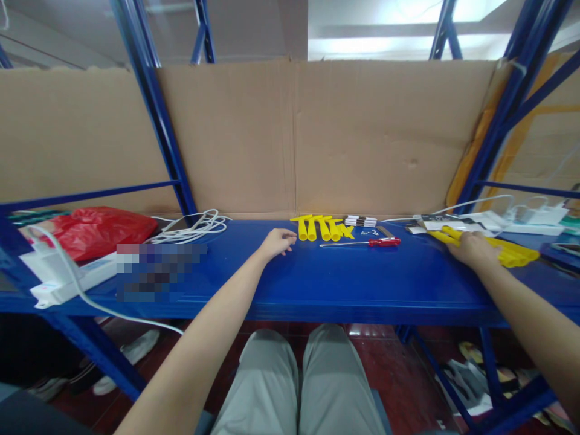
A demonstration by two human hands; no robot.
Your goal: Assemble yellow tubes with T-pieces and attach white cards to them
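My left hand [277, 243] rests over the blue table with its fingers loosely bent and apart, holding nothing visible. Just right of it stands a row of several yellow plastic tubes [325, 229] with flat crosspieces at their far ends. Small yellow pieces [347, 231] lie beside them. In front lies a screwdriver [384, 241] with a red handle, its shaft pointing left. At the right, my right hand [473, 249] is closed over a bundle of yellow tubes [514, 254] lying on the table; its palm and back hide part of them.
White-and-black stacked pieces [360, 221] and small metal bits [369, 232] lie behind the screwdriver. A red plastic bag [109, 229], coiled white cable [199, 228] and power strip [97, 273] occupy the left. Chargers [539, 214] stand at right. Cardboard [362, 139] walls the back.
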